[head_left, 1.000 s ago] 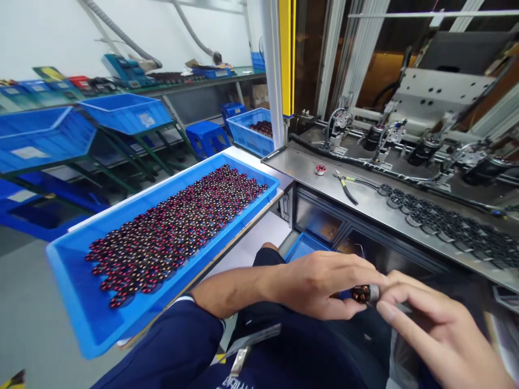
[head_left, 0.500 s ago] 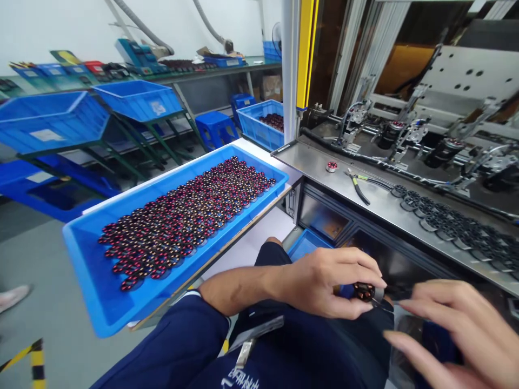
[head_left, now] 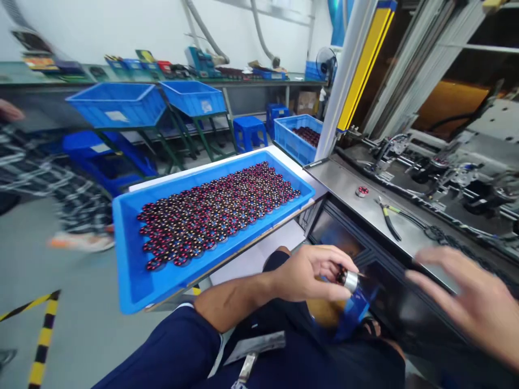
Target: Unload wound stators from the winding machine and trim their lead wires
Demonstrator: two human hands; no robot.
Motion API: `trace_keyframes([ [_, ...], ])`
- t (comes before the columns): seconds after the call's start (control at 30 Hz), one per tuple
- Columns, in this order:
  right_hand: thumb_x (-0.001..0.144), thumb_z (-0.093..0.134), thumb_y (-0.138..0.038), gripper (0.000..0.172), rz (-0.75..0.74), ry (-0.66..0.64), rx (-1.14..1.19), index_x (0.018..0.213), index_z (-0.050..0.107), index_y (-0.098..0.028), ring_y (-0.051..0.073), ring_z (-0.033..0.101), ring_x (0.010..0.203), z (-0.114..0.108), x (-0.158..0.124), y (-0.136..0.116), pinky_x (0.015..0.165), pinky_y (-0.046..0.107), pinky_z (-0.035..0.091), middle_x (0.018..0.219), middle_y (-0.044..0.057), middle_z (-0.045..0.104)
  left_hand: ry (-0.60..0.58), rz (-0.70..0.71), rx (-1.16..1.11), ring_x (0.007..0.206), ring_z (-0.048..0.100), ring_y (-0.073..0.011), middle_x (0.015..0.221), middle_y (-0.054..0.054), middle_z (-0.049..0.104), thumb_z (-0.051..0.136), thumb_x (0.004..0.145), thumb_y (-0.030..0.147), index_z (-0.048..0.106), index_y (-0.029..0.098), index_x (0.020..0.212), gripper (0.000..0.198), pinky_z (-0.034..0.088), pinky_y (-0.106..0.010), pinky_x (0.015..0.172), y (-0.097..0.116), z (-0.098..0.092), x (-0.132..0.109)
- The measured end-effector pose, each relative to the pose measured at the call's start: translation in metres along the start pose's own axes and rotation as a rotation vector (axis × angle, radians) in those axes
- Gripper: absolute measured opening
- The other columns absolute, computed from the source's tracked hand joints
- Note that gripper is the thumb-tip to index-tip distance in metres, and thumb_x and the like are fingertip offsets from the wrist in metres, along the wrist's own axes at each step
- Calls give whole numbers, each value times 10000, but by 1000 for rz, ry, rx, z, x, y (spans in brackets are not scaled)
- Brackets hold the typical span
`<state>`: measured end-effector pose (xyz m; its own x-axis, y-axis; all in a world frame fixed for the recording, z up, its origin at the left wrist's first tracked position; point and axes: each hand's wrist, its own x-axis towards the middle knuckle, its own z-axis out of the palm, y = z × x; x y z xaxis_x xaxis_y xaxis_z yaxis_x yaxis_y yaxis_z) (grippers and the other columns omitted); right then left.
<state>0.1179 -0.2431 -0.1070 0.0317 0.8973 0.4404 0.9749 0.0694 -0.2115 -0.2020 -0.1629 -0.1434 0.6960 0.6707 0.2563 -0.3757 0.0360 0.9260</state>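
Note:
My left hand, above my lap, has its thumb and fingers closed round a small motor part with copper windings and a silvery cylindrical end. To the right, my right hand is blurred, its fingers apart and nothing in them. A blue tray on the left bears many round parts in black, red and copper. On the metal ledge sit one red-topped part and pliers with green and black handles. Dark ring-shaped parts line the ledge further right, partly behind my right hand.
Machine fixtures stand behind the ledge, beside a yellow upright. Blue bins on stands, blue stools and a long bench are at the back. Another person's leg shows at the left.
The view has swung right. My right hand has moved up and away from my left hand, which keeps its motor part; the part's silvery end is now more exposed. A person's leg has come into view.

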Motion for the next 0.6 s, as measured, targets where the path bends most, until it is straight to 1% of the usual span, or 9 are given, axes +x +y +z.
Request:
trace_keyframes([
  [0.03, 907, 532, -720, 605, 46, -20, -51, 992, 710, -147, 302, 640, 1076, 9, 19, 11, 848, 431, 484, 1199, 232, 643, 67, -52, -45, 825, 704, -122, 1087, -128, 715, 898, 669, 243, 757, 114, 1051, 428, 583, -225, 755, -1, -2, -1],
  [0.1, 921, 513, -713, 632, 83, -35, -91, 1059, 703, -126, 326, 625, 1142, 33, 55, 27, 881, 455, 466, 1269, 268, 612, 172, -134, -121, 825, 704, -124, 1012, -106, 731, 914, 661, 273, 747, 114, 1081, 479, 577, -243, 789, -3, -3, -4],
  [0.2, 871, 542, -758, 739, 96, -65, -106, 1136, 687, -83, 381, 629, 1153, 74, 99, 36, 879, 506, 452, 1269, 324, 608, 236, -193, -196, 795, 700, -117, 899, -70, 743, 931, 647, 293, 735, 117, 1105, 528, 562, -254, 806, 0, -4, -9],
  [0.27, 824, 577, -783, 831, 118, -108, -122, 1182, 677, -41, 459, 621, 1155, 98, 117, 40, 865, 578, 430, 1224, 373, 620, 279, -185, -189, 781, 697, -116, 879, -67, 744, 934, 646, 316, 740, 113, 1082, 518, 553, -253, 795, 3, -7, -12],
  [0.37, 820, 602, -760, 868, 162, -176, -135, 1250, 664, -9, 546, 587, 1193, 117, 127, 50, 847, 644, 397, 1220, 423, 607, 364, -159, -147, 751, 699, -124, 832, -65, 733, 900, 688, 417, 750, 102, 1039, 495, 555, -267, 777, 4, -12, -14],
  [0.43, 812, 648, -721, 860, 184, -203, -129, 1297, 651, -12, 538, 587, 1213, 120, 125, 59, 845, 611, 411, 1246, 428, 594, 400, -143, -145, 736, 702, -125, 827, -61, 728, 877, 705, 473, 749, 103, 1023, 504, 563, -273, 764, 1, -14, -13],
  [0.5, 768, 729, -674, 854, 196, -212, -111, 1307, 651, -16, 510, 597, 1221, 120, 122, 66, 848, 558, 429, 1233, 408, 610, 408, -120, -162, 746, 703, -125, 869, -68, 733, 873, 705, 484, 746, 109, 1002, 495, 571, -272, 754, -3, -13, -10],
  [0.53, 744, 765, -647, 828, 200, -210, -96, 1271, 672, -14, 495, 606, 1216, 120, 121, 68, 851, 538, 434, 1203, 386, 633, 408, -107, -168, 752, 701, -123, 883, -71, 735, 872, 707, 478, 745, 112, 989, 480, 573, -270, 751, -5, -12, -9],
  [0.6, 747, 792, -589, 700, 210, -195, -48, 1131, 723, -7, 443, 646, 1171, 117, 121, 70, 867, 510, 447, 1102, 317, 689, 402, -83, -170, 759, 691, -121, 882, -72, 736, 868, 715, 462, 744, 115, 971, 449, 575, -269, 750, -6, -7, -7],
])
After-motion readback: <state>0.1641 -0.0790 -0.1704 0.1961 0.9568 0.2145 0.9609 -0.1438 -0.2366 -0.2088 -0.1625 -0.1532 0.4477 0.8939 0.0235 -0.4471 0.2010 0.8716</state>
